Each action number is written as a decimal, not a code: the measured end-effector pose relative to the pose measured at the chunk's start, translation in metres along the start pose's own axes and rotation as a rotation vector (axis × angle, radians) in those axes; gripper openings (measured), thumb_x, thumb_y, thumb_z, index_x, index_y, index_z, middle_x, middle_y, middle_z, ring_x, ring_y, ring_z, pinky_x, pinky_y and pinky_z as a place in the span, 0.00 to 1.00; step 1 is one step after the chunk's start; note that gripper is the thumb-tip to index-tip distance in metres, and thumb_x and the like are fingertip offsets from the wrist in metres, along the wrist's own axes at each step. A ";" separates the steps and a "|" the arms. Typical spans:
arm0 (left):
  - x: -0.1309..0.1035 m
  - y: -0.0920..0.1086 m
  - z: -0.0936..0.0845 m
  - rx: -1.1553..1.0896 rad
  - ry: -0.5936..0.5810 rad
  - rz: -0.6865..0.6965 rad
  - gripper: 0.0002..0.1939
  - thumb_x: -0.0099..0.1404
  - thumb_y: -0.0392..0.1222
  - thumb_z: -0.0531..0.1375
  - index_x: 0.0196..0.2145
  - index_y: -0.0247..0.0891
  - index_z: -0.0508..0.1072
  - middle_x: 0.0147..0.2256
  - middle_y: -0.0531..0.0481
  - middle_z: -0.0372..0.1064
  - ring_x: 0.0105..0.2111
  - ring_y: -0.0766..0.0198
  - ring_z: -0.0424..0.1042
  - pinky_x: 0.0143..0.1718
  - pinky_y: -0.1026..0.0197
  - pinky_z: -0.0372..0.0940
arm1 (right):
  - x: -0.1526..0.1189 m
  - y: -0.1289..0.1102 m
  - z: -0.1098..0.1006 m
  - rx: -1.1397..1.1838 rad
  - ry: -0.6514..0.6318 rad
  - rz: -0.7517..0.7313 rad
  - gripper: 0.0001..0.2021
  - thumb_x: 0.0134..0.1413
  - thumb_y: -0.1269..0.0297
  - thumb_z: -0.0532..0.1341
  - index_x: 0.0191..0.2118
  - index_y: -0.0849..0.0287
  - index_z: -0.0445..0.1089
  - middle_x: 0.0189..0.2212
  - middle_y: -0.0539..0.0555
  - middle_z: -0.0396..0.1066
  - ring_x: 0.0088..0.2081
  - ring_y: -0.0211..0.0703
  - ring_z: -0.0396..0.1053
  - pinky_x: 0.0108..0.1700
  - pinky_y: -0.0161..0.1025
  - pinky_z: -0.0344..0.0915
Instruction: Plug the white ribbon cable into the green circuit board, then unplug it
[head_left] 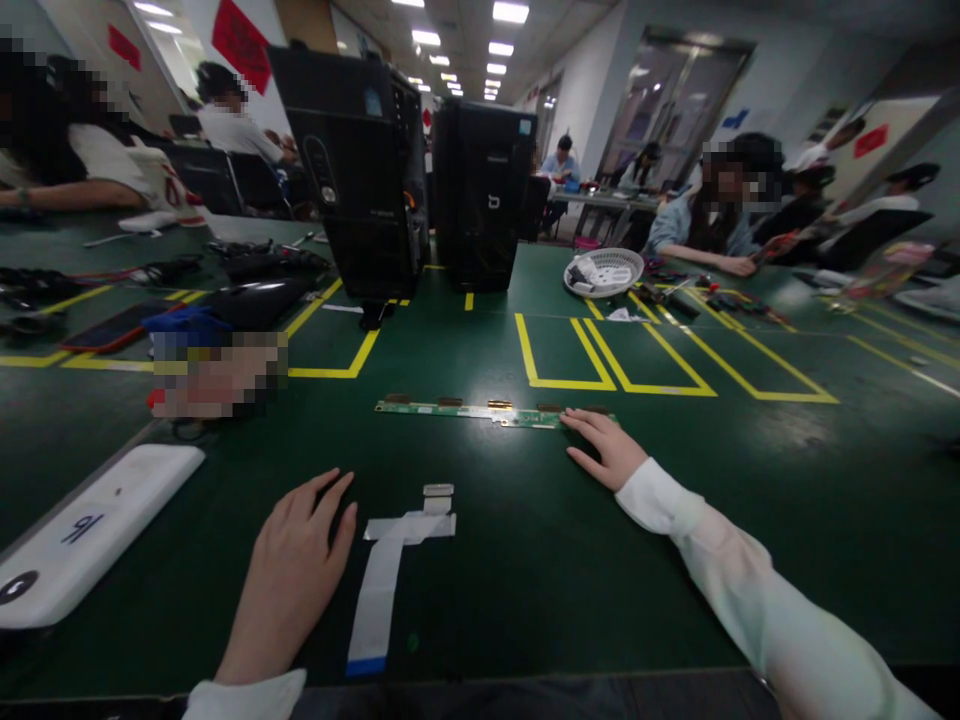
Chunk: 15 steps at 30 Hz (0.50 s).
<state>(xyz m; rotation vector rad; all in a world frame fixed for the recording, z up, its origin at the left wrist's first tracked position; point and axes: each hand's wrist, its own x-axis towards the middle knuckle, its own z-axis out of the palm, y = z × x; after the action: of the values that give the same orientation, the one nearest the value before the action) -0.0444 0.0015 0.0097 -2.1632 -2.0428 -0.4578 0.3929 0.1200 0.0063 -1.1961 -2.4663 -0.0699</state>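
A long, narrow green circuit board (461, 410) lies across the dark green table, with small brown and gold tabs along its far edge. My right hand (606, 450) rests at the board's right end with its fingers stretched out over it. Closer to me lies a white flat ribbon cable (379, 590), with a blue strip at its near end and a connector (438, 491) at its far end. Just left of the cable, my left hand (296, 565) is held palm down with its fingers apart and nothing in them.
A white device (97, 530) lies at the left edge. Two black computer towers (480, 200) stand at the back. Yellow tape (574, 384) marks rectangles on the table. A white basket (622, 275) holds small parts at the back right. Other people sit around the tables.
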 end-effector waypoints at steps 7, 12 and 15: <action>0.001 0.002 -0.001 -0.014 0.052 0.028 0.27 0.70 0.51 0.45 0.55 0.30 0.70 0.54 0.35 0.67 0.53 0.46 0.66 0.53 0.43 0.64 | 0.024 -0.055 0.021 0.038 0.018 -0.122 0.24 0.64 0.54 0.52 0.59 0.62 0.64 0.57 0.65 0.64 0.58 0.54 0.62 0.57 0.56 0.63; 0.001 0.001 0.000 -0.024 0.039 0.009 0.27 0.70 0.51 0.46 0.55 0.30 0.70 0.54 0.34 0.66 0.53 0.45 0.66 0.53 0.41 0.64 | 0.030 -0.085 0.027 0.027 -0.009 -0.114 0.23 0.64 0.54 0.53 0.59 0.61 0.65 0.57 0.65 0.63 0.57 0.55 0.60 0.57 0.55 0.62; 0.002 0.002 -0.002 -0.066 0.059 0.055 0.27 0.70 0.50 0.46 0.56 0.30 0.69 0.54 0.34 0.66 0.54 0.45 0.66 0.54 0.39 0.64 | 0.030 -0.090 0.025 0.019 -0.030 -0.104 0.23 0.64 0.54 0.53 0.60 0.60 0.65 0.57 0.65 0.62 0.56 0.56 0.60 0.56 0.55 0.63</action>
<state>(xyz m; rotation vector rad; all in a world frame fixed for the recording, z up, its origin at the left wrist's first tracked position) -0.0422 0.0021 0.0127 -2.2089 -1.9593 -0.5829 0.2991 0.0905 0.0053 -1.0680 -2.5479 -0.0576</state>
